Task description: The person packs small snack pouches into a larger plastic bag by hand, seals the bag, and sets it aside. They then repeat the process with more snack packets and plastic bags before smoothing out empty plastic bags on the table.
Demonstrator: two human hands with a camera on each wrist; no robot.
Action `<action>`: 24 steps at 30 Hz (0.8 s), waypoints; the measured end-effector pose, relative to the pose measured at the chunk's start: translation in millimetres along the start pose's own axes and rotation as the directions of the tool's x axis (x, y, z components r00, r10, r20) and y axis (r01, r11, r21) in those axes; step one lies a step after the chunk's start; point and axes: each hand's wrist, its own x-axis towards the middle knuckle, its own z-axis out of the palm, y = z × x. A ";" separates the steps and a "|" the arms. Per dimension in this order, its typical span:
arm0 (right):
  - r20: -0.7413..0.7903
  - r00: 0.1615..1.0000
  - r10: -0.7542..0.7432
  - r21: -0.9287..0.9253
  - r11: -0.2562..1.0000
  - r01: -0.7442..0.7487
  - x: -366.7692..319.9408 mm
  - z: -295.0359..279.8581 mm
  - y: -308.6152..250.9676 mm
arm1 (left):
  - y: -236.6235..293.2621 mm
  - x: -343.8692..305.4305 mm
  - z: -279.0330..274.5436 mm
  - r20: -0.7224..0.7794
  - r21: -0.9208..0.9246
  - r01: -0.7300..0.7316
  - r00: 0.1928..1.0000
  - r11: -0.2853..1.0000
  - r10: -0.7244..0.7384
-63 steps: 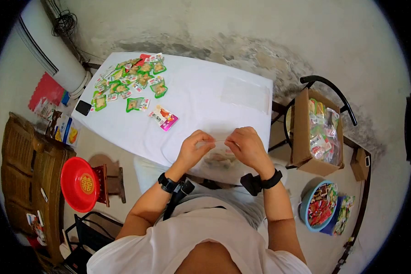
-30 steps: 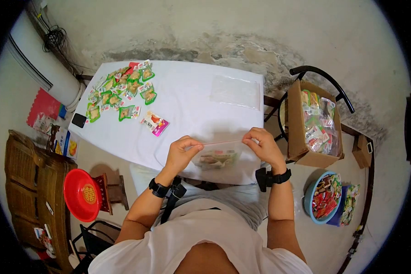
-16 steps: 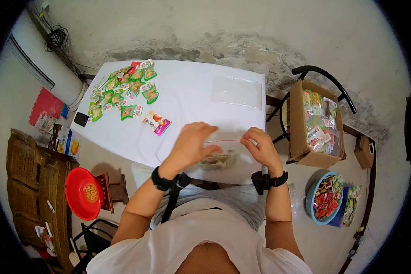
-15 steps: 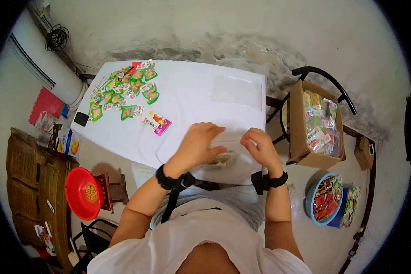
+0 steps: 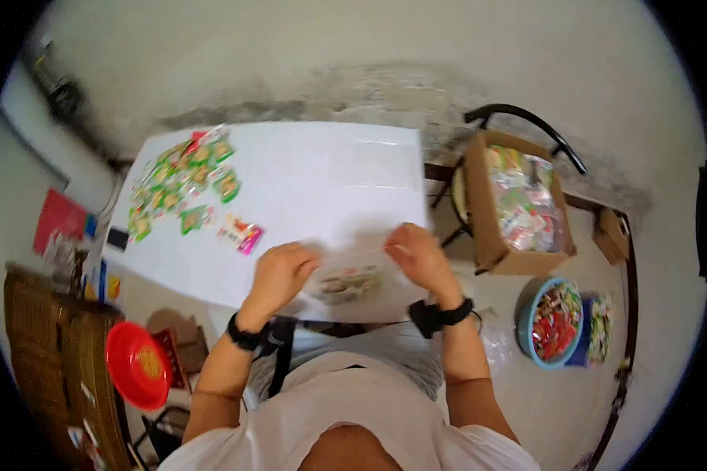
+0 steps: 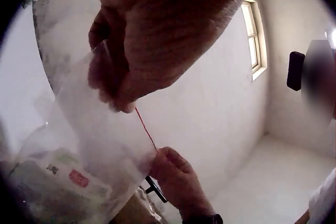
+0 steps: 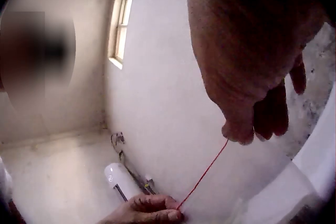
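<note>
A clear zip bag [image 5: 349, 259] with a thin red line along its mouth hangs in front of the body, over the table's near edge. My left hand [image 5: 281, 275] pinches its top left corner between thumb and fingers. At the top right corner, my right hand [image 5: 418, 255] pinches the same edge. Between the two hands the red line runs taut and straight in both wrist views. Inside the bag lie food packets [image 6: 79, 178] with a red mark and green printing, blurred through the plastic.
On the white-covered table [image 5: 314, 180] lie several green snack packets [image 5: 184, 177], a pink-and-white packet [image 5: 241, 234], a phone [image 5: 118, 239] and flat clear bags [image 5: 385, 163]. A filled cardboard box [image 5: 487, 212] and blue basin [image 5: 532, 314] stand right, a red basin [image 5: 126, 365] left.
Half a second ago my left hand was off the left corner, spread near the bag's middle. It has moved back left and pinches the corner. The head view has shifted.
</note>
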 end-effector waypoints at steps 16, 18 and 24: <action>0.293 0.945 -0.144 -0.213 0.954 0.211 10.6 -1.0 -34.1 | 23.3 -8.6 -6.8 -0.021 -0.310 0.069 0.997 0.948 -0.079; 0.309 0.951 0.016 -0.264 0.962 0.070 12.4 -28.4 -34.9 | 23.7 -6.3 -5.8 -0.039 -0.327 0.052 0.997 0.943 -0.069; -0.083 0.948 0.307 -0.138 0.939 -0.316 -6.5 -129.3 1.3 | 5.2 -12.0 6.5 -0.005 -0.478 0.193 0.975 0.857 -0.222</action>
